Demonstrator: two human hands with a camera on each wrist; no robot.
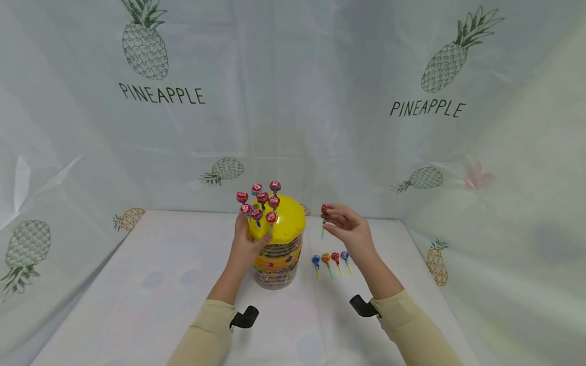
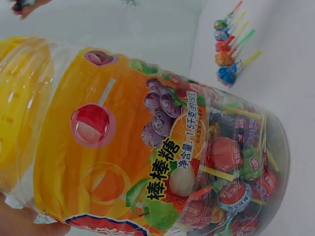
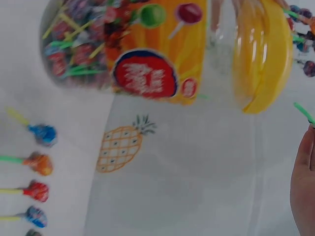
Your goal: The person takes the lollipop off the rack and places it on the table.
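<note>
A clear plastic candy jar (image 1: 274, 277) with a yellow lid (image 1: 290, 216) stands upright on the table. My left hand (image 1: 244, 246) grips it near the lid, thumb in front. Several wrapped lollipops (image 1: 262, 197) stand upright on the lid by their sticks. To the right of the jar, my right hand (image 1: 350, 231) pinches a red-wrapped lollipop (image 1: 325, 208) in the air, its green stick (image 3: 303, 112) pointing down. In the left wrist view, the jar's fruit-printed label (image 2: 123, 137) faces the camera, and more lollipops (image 2: 226, 152) show through the clear wall.
A row of several lollipops (image 1: 335, 257) lies on the white table (image 1: 183, 295), right of the jar and below my right hand. A pineapple-print sheet (image 1: 293, 127) hangs behind the table.
</note>
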